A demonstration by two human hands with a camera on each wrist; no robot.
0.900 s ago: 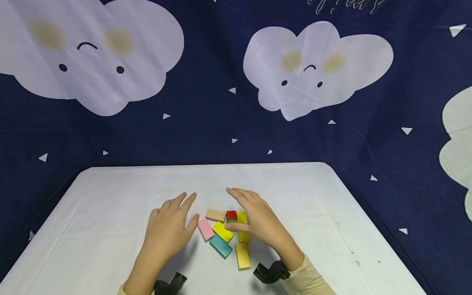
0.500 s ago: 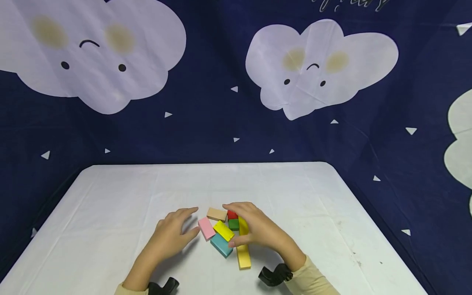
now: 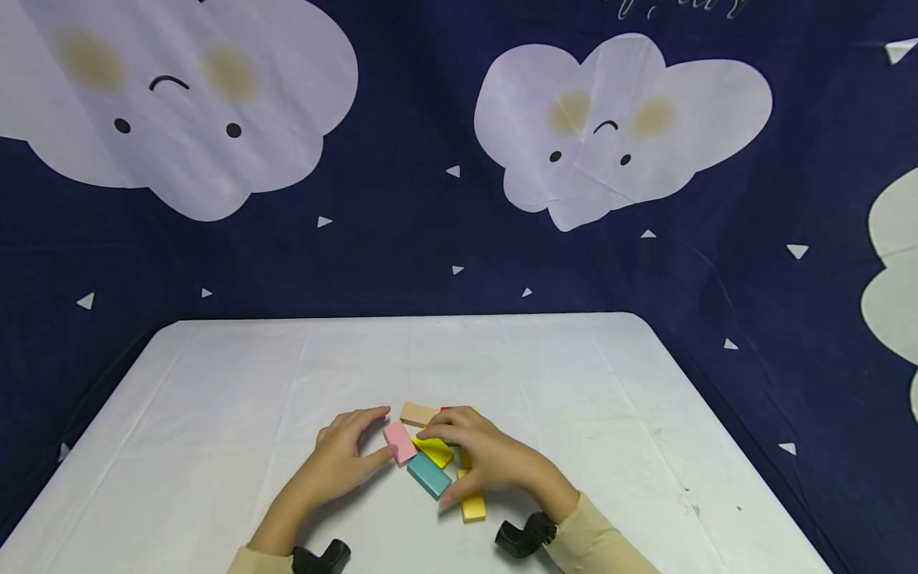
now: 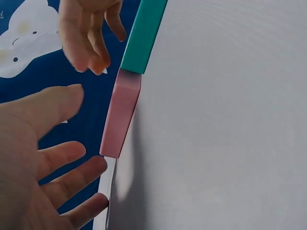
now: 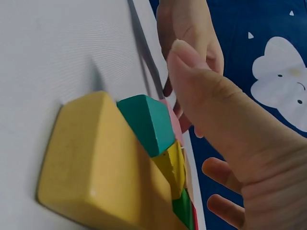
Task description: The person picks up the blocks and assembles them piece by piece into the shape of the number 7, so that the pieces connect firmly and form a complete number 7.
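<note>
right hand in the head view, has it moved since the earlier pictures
Yes: the right hand has moved down the picture, away from the far edge of the white tabletop, and slightly left.

White-covered table (image 3: 588, 391) with a close cluster of pink, teal, tan and yellow blocks (image 3: 433, 452).

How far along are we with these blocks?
Done: the blocks sit close together, the pink block next to the teal block. In hand: nothing gripped; the left hand is beside the pink block, the right hand over those at right. Remaining: probably straightening or picking up, since blocks lie at mixed angles.
</note>
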